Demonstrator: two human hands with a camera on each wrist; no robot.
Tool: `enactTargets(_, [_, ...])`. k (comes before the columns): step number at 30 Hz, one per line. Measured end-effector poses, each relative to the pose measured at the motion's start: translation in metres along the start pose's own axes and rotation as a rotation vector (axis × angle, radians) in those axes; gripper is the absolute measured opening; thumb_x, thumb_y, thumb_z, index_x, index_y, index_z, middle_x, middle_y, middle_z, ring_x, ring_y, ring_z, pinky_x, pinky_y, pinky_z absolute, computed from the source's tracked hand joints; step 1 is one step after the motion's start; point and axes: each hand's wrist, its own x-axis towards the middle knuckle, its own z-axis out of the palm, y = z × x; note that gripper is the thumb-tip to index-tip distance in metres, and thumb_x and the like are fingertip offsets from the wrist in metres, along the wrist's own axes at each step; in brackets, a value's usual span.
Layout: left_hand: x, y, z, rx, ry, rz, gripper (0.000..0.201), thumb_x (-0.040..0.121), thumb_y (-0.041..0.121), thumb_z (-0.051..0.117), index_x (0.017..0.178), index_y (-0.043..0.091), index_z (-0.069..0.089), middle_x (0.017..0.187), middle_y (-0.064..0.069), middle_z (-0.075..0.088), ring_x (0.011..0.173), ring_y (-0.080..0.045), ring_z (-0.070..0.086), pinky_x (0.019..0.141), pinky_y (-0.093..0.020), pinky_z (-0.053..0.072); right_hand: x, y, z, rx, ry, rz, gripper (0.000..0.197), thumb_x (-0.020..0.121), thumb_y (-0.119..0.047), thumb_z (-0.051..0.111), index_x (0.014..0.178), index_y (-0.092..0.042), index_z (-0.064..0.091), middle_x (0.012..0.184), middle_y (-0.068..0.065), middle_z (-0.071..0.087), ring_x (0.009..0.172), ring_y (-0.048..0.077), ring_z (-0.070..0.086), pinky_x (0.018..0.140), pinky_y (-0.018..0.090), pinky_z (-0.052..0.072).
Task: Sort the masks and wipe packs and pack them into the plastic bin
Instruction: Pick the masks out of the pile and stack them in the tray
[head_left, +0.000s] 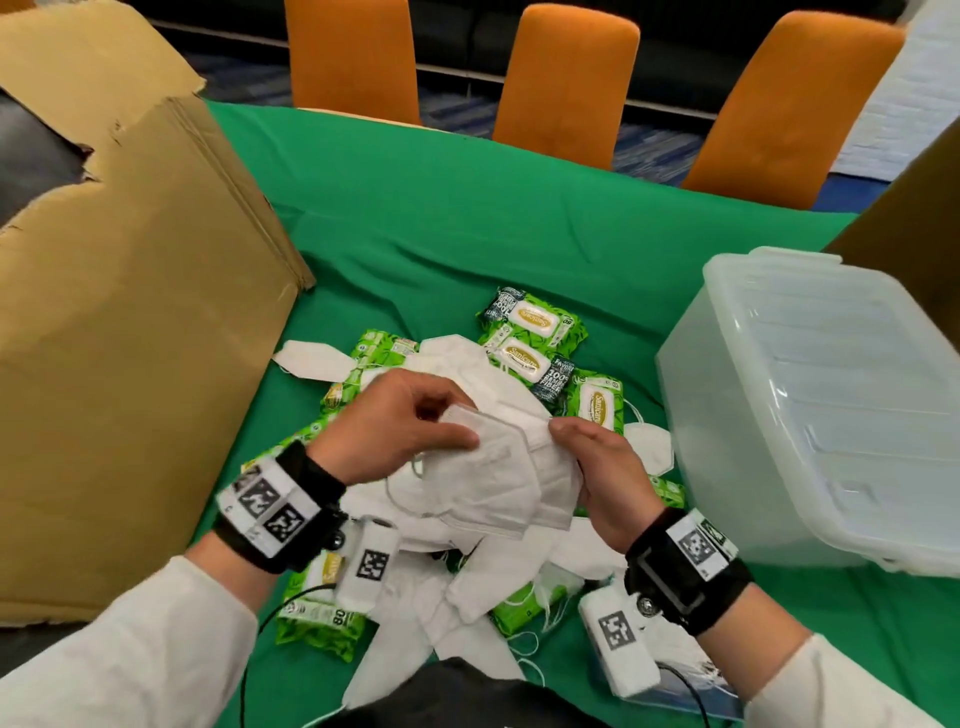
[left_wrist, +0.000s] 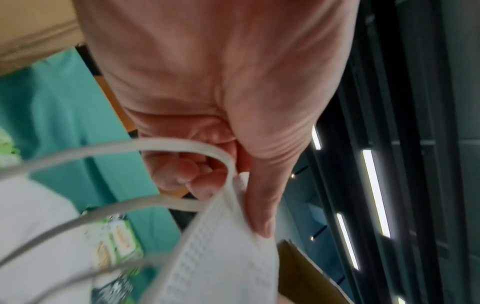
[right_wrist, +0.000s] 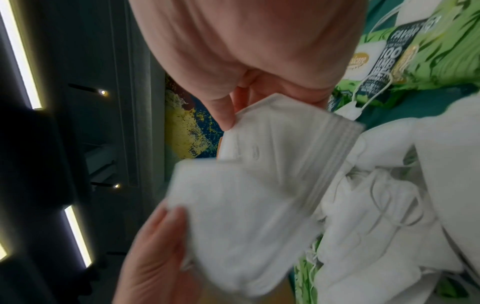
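Note:
Both hands hold a small stack of folded white masks (head_left: 498, 467) above a mixed pile on the green tablecloth. My left hand (head_left: 405, 421) pinches the stack's left edge between thumb and fingers; in the left wrist view the mask (left_wrist: 223, 257) and its ear loop (left_wrist: 182, 144) show under the left hand (left_wrist: 221, 92). My right hand (head_left: 597, 467) grips the stack's right side, and in the right wrist view the right hand (right_wrist: 233, 72) pinches the masks (right_wrist: 259, 174). Green wipe packs (head_left: 524, 322) lie among loose masks (head_left: 306, 358). The translucent plastic bin (head_left: 821, 405) stands at right.
A large cardboard box (head_left: 130, 312) lies on its side at left. Orange chairs (head_left: 566, 78) line the table's far edge. Another brown box edge (head_left: 909, 218) rises behind the bin. Bare green cloth (head_left: 467, 218) stretches beyond the pile.

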Motion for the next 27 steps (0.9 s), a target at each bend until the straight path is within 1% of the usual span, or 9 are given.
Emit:
enactTargets(2, [0.007, -0.014, 0.020, 0.165, 0.046, 0.012, 0.015, 0.078, 0.025, 0.088, 0.087, 0.022, 0.077, 0.068, 0.000, 0.065, 0.062, -0.002, 0.051, 0.062, -0.024, 0.042, -0.003, 0.004, 0.006, 0.010, -0.057, 0.014, 0.015, 0.100, -0.012, 0.061, 0.089, -0.014, 0.072, 0.081, 0.003, 0.071, 0.067, 0.014, 0.066, 0.056, 0.024, 0.053])
enactTargets(5, [0.010, -0.026, 0.041, 0.231, 0.143, 0.006, 0.018, 0.074, 0.028, 0.090, 0.085, 0.025, 0.076, 0.062, 0.017, 0.062, 0.060, 0.000, 0.054, 0.060, -0.016, 0.039, -0.009, 0.011, 0.008, 0.033, -0.110, 0.024, 0.017, 0.100, -0.012, 0.060, 0.088, -0.014, 0.072, 0.081, 0.004, 0.072, 0.069, 0.013, 0.068, 0.057, 0.024, 0.055])
enactTargets(9, [0.011, -0.032, 0.055, 0.128, 0.224, -0.005, 0.023, 0.070, 0.022, 0.092, 0.083, 0.022, 0.073, 0.066, 0.011, 0.066, 0.059, -0.001, 0.056, 0.061, -0.017, 0.046, -0.016, 0.020, 0.002, 0.006, -0.236, -0.017, 0.019, 0.093, 0.000, 0.064, 0.111, 0.003, 0.069, 0.107, 0.019, 0.075, 0.094, 0.028, 0.071, 0.080, 0.032, 0.061])
enactTargets(14, [0.014, -0.052, 0.056, 0.035, 0.284, -0.057, 0.020, 0.078, 0.023, 0.087, 0.085, 0.022, 0.068, 0.072, 0.009, 0.064, 0.060, -0.004, 0.052, 0.062, -0.020, 0.043, -0.012, 0.026, -0.004, -0.096, -0.232, -0.033, 0.030, 0.092, 0.012, 0.058, 0.119, 0.003, 0.067, 0.114, 0.025, 0.073, 0.097, 0.032, 0.071, 0.090, 0.041, 0.059])
enactTargets(18, [0.009, -0.064, 0.057, -0.014, 0.228, -0.110, 0.029, 0.073, 0.023, 0.090, 0.089, 0.026, 0.067, 0.079, 0.008, 0.067, 0.065, -0.008, 0.056, 0.065, -0.026, 0.046, -0.012, 0.032, -0.007, -0.206, -0.238, -0.053, 0.033, 0.090, 0.015, 0.057, 0.116, -0.001, 0.069, 0.111, 0.017, 0.076, 0.095, 0.026, 0.072, 0.086, 0.035, 0.060])
enactTargets(21, [0.002, -0.064, 0.055, 0.164, 0.208, 0.028, 0.050, 0.075, 0.025, 0.088, 0.116, 0.037, 0.062, 0.106, 0.013, 0.064, 0.087, -0.004, 0.060, 0.075, -0.016, 0.045, -0.011, 0.027, -0.012, -0.435, -0.338, -0.055, 0.043, 0.089, 0.018, 0.053, 0.120, -0.007, 0.069, 0.112, 0.011, 0.076, 0.097, 0.022, 0.073, 0.089, 0.035, 0.059])
enactTargets(23, [0.000, -0.060, 0.057, 0.201, 0.060, 0.130, 0.058, 0.079, 0.022, 0.084, 0.129, 0.040, 0.060, 0.120, 0.017, 0.061, 0.103, -0.002, 0.059, 0.083, -0.014, 0.044, -0.011, 0.023, -0.013, -0.607, -0.423, -0.047, 0.049, 0.086, 0.017, 0.052, 0.122, -0.012, 0.069, 0.113, 0.008, 0.076, 0.100, 0.019, 0.072, 0.089, 0.033, 0.059])
enactTargets(25, [0.002, -0.059, 0.061, 0.212, -0.079, 0.149, 0.046, 0.081, 0.016, 0.081, 0.122, 0.034, 0.069, 0.114, 0.015, 0.068, 0.096, -0.003, 0.063, 0.081, -0.017, 0.046, -0.011, 0.023, -0.011, -0.715, -0.440, -0.070, 0.047, 0.084, 0.011, 0.056, 0.120, -0.016, 0.070, 0.111, 0.006, 0.076, 0.101, 0.020, 0.072, 0.088, 0.036, 0.059])
enactTargets(27, [0.003, -0.061, 0.064, 0.223, -0.076, 0.139, 0.034, 0.082, 0.014, 0.078, 0.113, 0.029, 0.075, 0.102, 0.012, 0.072, 0.087, -0.005, 0.063, 0.079, -0.021, 0.048, -0.012, 0.025, -0.013, -0.688, -0.358, -0.074, 0.037, 0.086, 0.004, 0.065, 0.117, -0.017, 0.068, 0.106, 0.011, 0.076, 0.096, 0.027, 0.073, 0.085, 0.043, 0.059])
